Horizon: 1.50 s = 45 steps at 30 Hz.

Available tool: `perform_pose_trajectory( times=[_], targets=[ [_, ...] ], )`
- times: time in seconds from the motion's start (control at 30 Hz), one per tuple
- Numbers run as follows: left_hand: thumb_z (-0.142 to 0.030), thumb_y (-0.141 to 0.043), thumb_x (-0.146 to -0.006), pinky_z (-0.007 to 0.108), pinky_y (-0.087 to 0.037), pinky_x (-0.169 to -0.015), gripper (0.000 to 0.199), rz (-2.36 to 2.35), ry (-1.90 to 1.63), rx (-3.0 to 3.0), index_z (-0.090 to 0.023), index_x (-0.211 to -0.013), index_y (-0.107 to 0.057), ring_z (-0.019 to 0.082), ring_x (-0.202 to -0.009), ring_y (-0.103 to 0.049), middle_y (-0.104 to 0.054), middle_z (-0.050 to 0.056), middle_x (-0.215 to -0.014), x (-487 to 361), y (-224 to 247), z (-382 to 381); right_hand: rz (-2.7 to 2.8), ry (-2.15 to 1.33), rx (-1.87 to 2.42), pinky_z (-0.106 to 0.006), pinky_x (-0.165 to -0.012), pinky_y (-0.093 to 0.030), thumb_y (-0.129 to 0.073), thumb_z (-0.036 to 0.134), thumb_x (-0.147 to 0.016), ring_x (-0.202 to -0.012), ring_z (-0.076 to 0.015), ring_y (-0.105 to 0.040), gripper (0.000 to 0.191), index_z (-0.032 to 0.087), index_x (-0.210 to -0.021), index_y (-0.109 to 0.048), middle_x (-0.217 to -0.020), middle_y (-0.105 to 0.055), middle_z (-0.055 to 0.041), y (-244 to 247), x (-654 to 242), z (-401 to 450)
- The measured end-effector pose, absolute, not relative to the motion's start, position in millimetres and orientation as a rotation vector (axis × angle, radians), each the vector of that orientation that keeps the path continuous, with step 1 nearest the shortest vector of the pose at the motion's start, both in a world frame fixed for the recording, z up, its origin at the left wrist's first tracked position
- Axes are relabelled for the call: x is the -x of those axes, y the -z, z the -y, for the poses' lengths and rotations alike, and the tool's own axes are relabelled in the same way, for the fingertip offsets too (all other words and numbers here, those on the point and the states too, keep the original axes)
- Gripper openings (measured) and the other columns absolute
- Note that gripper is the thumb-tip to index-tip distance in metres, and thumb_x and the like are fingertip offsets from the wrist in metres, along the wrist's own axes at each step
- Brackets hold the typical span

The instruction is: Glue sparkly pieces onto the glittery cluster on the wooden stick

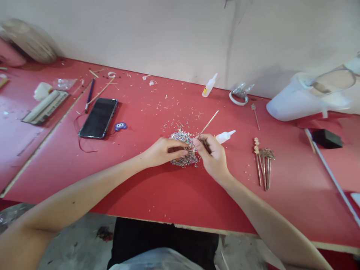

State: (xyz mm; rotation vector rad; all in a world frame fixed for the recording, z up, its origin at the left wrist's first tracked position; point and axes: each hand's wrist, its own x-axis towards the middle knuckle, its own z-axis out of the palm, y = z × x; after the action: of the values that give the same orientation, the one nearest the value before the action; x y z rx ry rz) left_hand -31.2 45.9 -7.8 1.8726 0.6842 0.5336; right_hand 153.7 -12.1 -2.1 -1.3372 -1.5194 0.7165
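Note:
A pile of small glittering multicoloured chips (184, 161) lies on the red table beneath both hands. My left hand (163, 152) reaches over the pile, thumb and forefinger bent together in a pinch; whatever sits between the tips is too small to make out. My right hand (213, 157) grips a thin stick (208, 123) between thumb and fingers, its upper end slanting up and to the right. The stick's lower end is hidden near the left fingertips. Just behind the right hand lies a white glue bottle (225, 137), partly covered.
Decorated hair sticks (264, 168) lie at right. A second glue bottle (208, 86) and a tape ring (238, 98) are near the wall, with a white pitcher (292, 99) farther right. A phone (98, 118), brush (90, 95) and purple charm (120, 126) lie left. Loose chips are scattered behind the pile.

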Motion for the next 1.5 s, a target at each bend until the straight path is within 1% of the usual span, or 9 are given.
perform_pose_trajectory(
  times=[0.13, 0.37, 0.53, 0.63, 0.8, 1.03, 1.2, 1.37, 1.5],
  targets=[
    [-0.029, -0.057, -0.088, 0.02, -0.051, -0.058, 0.025, -0.675, -0.531, -1.825, -0.014, -0.103, -0.069, 0.011, -0.061, -0.064, -0.073, 0.006, -0.081, 33, 10, -48, 1.464, -0.75, 1.299, -0.021, -0.043, -0.032, -0.054, 0.035, -0.091, -0.047, -0.0071, -0.037, 0.016, 0.02, -0.084, -0.054, -0.059, -0.042, 0.0059, 4, -158, 11],
    [-0.026, -0.066, -0.081, 0.02, -0.054, -0.06, 0.022, -0.685, -0.556, -1.82, -0.013, -0.098, -0.07, 0.011, -0.062, -0.066, -0.073, 0.006, -0.082, 33, 15, -48, 1.369, -0.778, 1.27, -0.022, -0.044, -0.032, -0.054, 0.037, -0.091, -0.049, -0.0073, -0.035, 0.017, 0.021, -0.086, -0.054, -0.061, -0.04, 0.0055, 13, -163, 9],
    [-0.027, -0.07, -0.078, 0.022, -0.056, -0.068, 0.036, -0.647, -0.587, -1.822, -0.013, -0.111, -0.065, 0.014, -0.072, -0.068, -0.074, 0.007, -0.086, 32, 16, -48, 1.324, -0.802, 1.271, -0.023, -0.043, -0.031, -0.055, 0.037, -0.091, -0.047, -0.0068, -0.033, 0.017, 0.021, -0.085, -0.054, -0.06, -0.038, 0.0063, 12, -162, 8],
    [-0.028, -0.071, -0.078, 0.022, -0.055, -0.068, 0.042, -0.678, -0.627, -1.93, -0.016, -0.117, -0.063, 0.012, -0.069, -0.066, -0.073, 0.005, -0.084, 31, 16, -46, 1.258, -0.856, 1.269, -0.023, -0.042, -0.028, -0.057, 0.038, -0.089, -0.046, -0.0069, -0.032, 0.018, 0.021, -0.084, -0.053, -0.058, -0.036, 0.0068, 12, -161, 7],
    [-0.027, -0.071, -0.079, 0.023, -0.055, -0.071, 0.047, -0.7, -0.746, -2.154, -0.021, -0.124, -0.059, 0.013, -0.072, -0.066, -0.071, 0.004, -0.088, 30, 19, -41, 1.242, -0.901, 1.259, -0.023, -0.041, -0.028, -0.055, 0.038, -0.09, -0.045, -0.0067, -0.03, 0.019, 0.021, -0.082, -0.051, -0.058, -0.034, 0.0074, 12, -158, 7],
    [-0.026, -0.067, -0.083, 0.026, -0.057, -0.072, 0.047, -0.611, -0.856, -2.264, -0.021, -0.128, -0.054, 0.013, -0.072, -0.067, -0.071, 0.003, -0.088, 31, 22, -40, 1.188, -1.003, 1.233, -0.023, -0.043, -0.026, -0.056, 0.038, -0.09, -0.047, -0.0062, -0.029, 0.019, 0.021, -0.081, -0.052, -0.059, -0.034, 0.0068, 8, -156, 7],
    [-0.027, -0.069, -0.082, 0.024, -0.057, -0.075, 0.046, -0.588, -0.775, -2.18, -0.022, -0.125, -0.054, 0.012, -0.076, -0.067, -0.07, 0.002, -0.091, 31, 19, -40, 1.194, -1.016, 1.234, -0.023, -0.043, -0.024, -0.058, 0.039, -0.089, -0.047, -0.0064, -0.029, 0.02, 0.021, -0.08, -0.053, -0.059, -0.034, 0.0066, 6, -156, 8],
    [-0.027, -0.071, -0.078, 0.025, -0.056, -0.078, 0.05, -0.632, -0.667, -2.092, -0.024, -0.124, -0.051, 0.013, -0.083, -0.067, -0.069, 0.001, -0.096, 32, 16, -41, 1.204, -1.031, 1.232, -0.023, -0.041, -0.024, -0.059, 0.04, -0.088, -0.046, -0.0064, -0.029, 0.021, 0.021, -0.08, -0.053, -0.057, -0.034, 0.0069, 5, -155, 8],
    [-0.026, -0.074, -0.075, 0.026, -0.055, -0.082, 0.051, -0.642, -0.619, -2.032, -0.022, -0.12, -0.051, 0.014, -0.087, -0.069, -0.07, 0.0, -0.093, 33, 14, -42, 1.214, -1.058, 1.216, -0.023, -0.04, -0.024, -0.058, 0.04, -0.089, -0.044, -0.0061, -0.028, 0.02, 0.021, -0.082, -0.054, -0.056, -0.034, 0.0075, 6, -155, 8]
  ],
)
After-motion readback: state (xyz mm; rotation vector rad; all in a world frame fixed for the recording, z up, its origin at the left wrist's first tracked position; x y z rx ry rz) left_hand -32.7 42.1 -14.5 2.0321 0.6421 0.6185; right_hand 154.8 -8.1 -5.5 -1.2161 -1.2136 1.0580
